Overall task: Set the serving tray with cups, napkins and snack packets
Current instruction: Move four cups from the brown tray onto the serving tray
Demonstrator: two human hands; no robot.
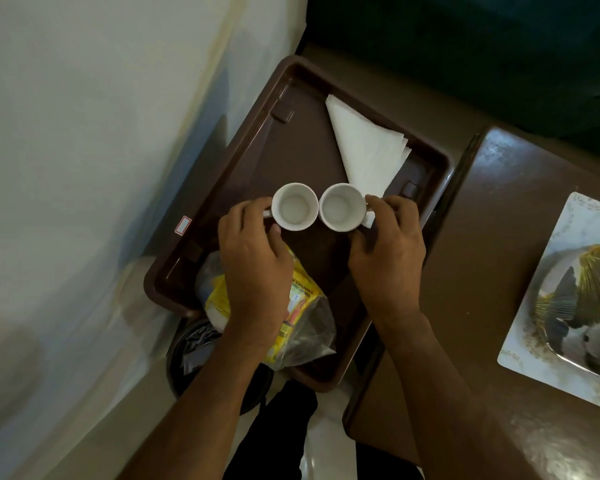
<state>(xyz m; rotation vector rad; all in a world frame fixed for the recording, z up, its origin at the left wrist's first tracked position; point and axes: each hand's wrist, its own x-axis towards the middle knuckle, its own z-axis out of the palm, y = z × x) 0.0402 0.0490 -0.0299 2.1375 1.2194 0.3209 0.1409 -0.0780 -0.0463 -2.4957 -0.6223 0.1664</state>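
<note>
A brown serving tray [257, 147] lies at an angle in the middle of the view. Two white cups stand upright and side by side on it, almost touching. My left hand [253, 268] pinches the handle of the left cup [294, 206]. My right hand [387, 251] pinches the handle of the right cup [342, 206]. A stack of white napkins [364, 147] folded into a triangle lies at the tray's far right. A yellow snack packet [302, 299] with a clear plastic end lies at the tray's near end, partly under my left wrist.
A white wall [84, 133] runs along the left. A brown table [499, 237] extends to the right and carries a white square plate [548, 306] with a foil-wrapped item. A dark round bin [194, 348] sits below the tray's near corner.
</note>
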